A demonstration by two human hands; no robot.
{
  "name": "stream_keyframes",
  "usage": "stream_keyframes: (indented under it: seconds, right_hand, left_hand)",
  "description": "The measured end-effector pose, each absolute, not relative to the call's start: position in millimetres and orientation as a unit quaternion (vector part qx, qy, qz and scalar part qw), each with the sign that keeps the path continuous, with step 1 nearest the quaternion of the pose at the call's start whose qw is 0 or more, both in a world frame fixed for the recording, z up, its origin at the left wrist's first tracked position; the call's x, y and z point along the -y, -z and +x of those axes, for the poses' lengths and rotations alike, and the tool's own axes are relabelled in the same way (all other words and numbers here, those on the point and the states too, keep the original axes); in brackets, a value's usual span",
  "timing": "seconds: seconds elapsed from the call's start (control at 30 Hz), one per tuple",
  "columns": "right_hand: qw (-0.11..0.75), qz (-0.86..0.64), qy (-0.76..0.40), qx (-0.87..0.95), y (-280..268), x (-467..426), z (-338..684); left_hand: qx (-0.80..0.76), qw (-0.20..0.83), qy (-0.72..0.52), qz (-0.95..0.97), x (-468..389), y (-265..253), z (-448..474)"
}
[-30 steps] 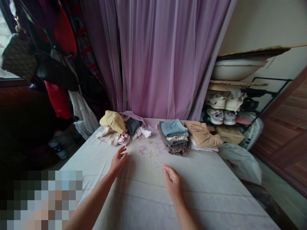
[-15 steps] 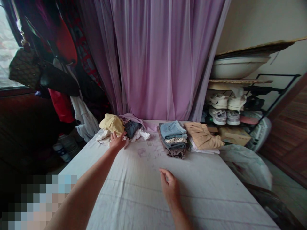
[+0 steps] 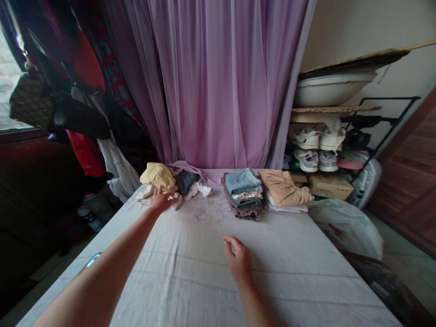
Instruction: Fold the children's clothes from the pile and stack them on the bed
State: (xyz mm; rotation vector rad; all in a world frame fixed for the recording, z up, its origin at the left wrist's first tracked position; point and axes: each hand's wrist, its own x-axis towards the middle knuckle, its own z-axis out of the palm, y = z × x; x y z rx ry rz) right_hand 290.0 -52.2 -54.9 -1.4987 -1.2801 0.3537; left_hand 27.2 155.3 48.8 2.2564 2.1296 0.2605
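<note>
My left hand (image 3: pixel 161 200) reaches to a loose heap of clothes at the far left of the bed, fingers apart against the lower front of a yellow cloth (image 3: pixel 158 176). Beside it in the heap lie a dark blue garment (image 3: pixel 185 181) and crumpled white cloth (image 3: pixel 199 190). Above the sheet in the middle hovers my right hand (image 3: pixel 239 260), its fingers loosely curled inward with nothing visible in them. Beyond that hand stands a folded stack with blue denim (image 3: pixel 243 181) on top. A folded tan garment (image 3: pixel 284 188) lies on white cloth to its right.
A pale patterned sheet (image 3: pixel 190 259) covers the bed. Purple curtains (image 3: pixel 218 91) hang at its far edge. On the right are a shoe rack with shoes (image 3: pixel 328 161), a white basin (image 3: pixel 334 89) and a plastic bag (image 3: pixel 344 229). Bags (image 3: pixel 32 101) hang at left.
The view has shifted slightly. My left hand stays at the heap, its fingers a little lower on the yellow cloth. The right hand keeps its curl above the sheet.
</note>
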Motion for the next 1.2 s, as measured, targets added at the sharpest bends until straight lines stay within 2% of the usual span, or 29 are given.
stream_keyframes:
  seconds: [0.17, 0.4, 0.57, 0.7, 0.8, 0.97, 1.1, 1.2]
  right_hand:
    - [0.534, -0.633, -0.162, 0.537, 57, 51, 290]
    - [0.534, -0.642, -0.188, 0.518, 52, 49, 290]
    - [0.552, -0.633, -0.204, 0.503, 53, 50, 291]
    - [0.582, -0.627, -0.200, 0.477, 57, 49, 291]
    - [0.611, -0.616, -0.207, 0.453, 60, 49, 293]
    - [0.614, -0.605, -0.232, 0.450, 64, 50, 296]
    - [0.650, -0.578, -0.267, 0.415, 66, 51, 296]
    - [0.670, -0.563, -0.283, 0.394, 65, 51, 296]
  left_hand:
    - [-0.701, -0.002, -0.170, 0.692, -163, -45, 40]
    - [-0.670, 0.049, -0.336, 0.661, -162, -97, 48]
    - [-0.511, 0.177, -0.578, 0.611, -121, -139, 63]
    - [-0.404, 0.291, -0.678, 0.541, -78, -157, 68]
    - [-0.410, 0.373, -0.654, 0.515, -59, -142, 67]
    - [-0.493, 0.471, -0.490, 0.542, -41, -79, 68]
    - [-0.466, 0.503, -0.452, 0.570, -26, -52, 66]
    - [-0.469, 0.484, -0.462, 0.577, -15, -47, 59]
